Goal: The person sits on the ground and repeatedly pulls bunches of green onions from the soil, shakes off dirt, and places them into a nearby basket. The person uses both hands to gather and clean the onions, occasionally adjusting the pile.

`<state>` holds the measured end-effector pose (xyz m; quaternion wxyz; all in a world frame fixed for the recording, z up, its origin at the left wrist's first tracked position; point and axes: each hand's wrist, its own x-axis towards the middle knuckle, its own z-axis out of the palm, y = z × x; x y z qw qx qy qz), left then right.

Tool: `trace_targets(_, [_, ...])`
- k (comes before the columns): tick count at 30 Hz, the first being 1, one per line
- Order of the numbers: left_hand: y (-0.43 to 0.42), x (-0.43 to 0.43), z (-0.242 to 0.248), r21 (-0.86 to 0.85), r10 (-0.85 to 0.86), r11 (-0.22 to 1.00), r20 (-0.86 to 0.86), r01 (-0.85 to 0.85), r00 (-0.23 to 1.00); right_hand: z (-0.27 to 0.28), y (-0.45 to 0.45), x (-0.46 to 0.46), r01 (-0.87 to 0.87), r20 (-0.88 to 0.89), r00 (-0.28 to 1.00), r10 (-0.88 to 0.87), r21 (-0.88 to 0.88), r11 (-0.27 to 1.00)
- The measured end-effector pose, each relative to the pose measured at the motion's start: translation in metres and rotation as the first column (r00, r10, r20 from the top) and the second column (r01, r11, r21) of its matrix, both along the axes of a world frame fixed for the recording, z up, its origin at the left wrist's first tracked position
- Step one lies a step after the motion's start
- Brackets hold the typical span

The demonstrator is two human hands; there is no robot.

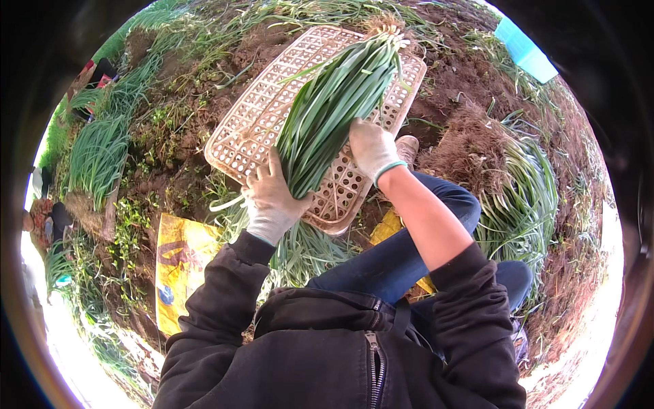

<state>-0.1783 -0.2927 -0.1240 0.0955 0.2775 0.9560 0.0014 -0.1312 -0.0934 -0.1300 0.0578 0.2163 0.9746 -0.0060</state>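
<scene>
A bundle of long, flat-leaved green alliums (337, 102) lies slantwise across an upturned, pale plastic crate (255, 120) with a perforated face. Its whitish bases and brown roots point to the far right, the leaf tips towards me. My left hand (276, 197), in a pale work glove, cups the tips between thumb and fingers. On the bundle's right side, my gloved right hand (373, 145) is closed against the leaves; its fingertips are hidden.
A pile of rooted alliums (521, 189) lies to my right. A yellow printed sack (181, 266) is at my left. More bunches (99, 158) rest on the soil further left, near other people. A turquoise container (526, 48) stands at far right.
</scene>
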Motion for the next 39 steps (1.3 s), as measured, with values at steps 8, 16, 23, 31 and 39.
trace_targets(8, [-0.025, 0.011, -0.017, -0.042, -0.016, 0.999, -0.044, 0.015, 0.999, 0.039, -0.007, 0.104, -0.102, -0.009, 0.995, 0.101, -0.176, 0.979])
trace_targets(16, [-0.056, 0.023, -0.056, 0.239, -0.039, 0.967, -0.202, 0.088, 0.979, 0.069, -0.039, 0.178, 0.099, 0.083, 0.994, -0.071, -0.958, 0.268])
trace_targets(23, [-0.063, 0.026, -0.057, 0.254, -0.039, 0.965, -0.117, 0.068, 0.992, 0.043, -0.051, 0.147, 0.104, 0.156, 0.964, 0.214, -0.966, 0.237])
trace_targets(31, [-0.064, 0.029, -0.061, 0.478, 0.021, 0.879, -0.061, 0.011, 0.998, 0.043, -0.068, 0.112, 0.106, 0.167, 0.965, 0.204, -0.954, 0.280])
trace_targets(39, [-0.060, 0.029, -0.079, 0.543, 0.205, 0.801, 0.150, -0.254, 0.967, 0.021, -0.086, 0.083, 0.046, 0.104, 0.987, 0.119, -0.910, 0.413])
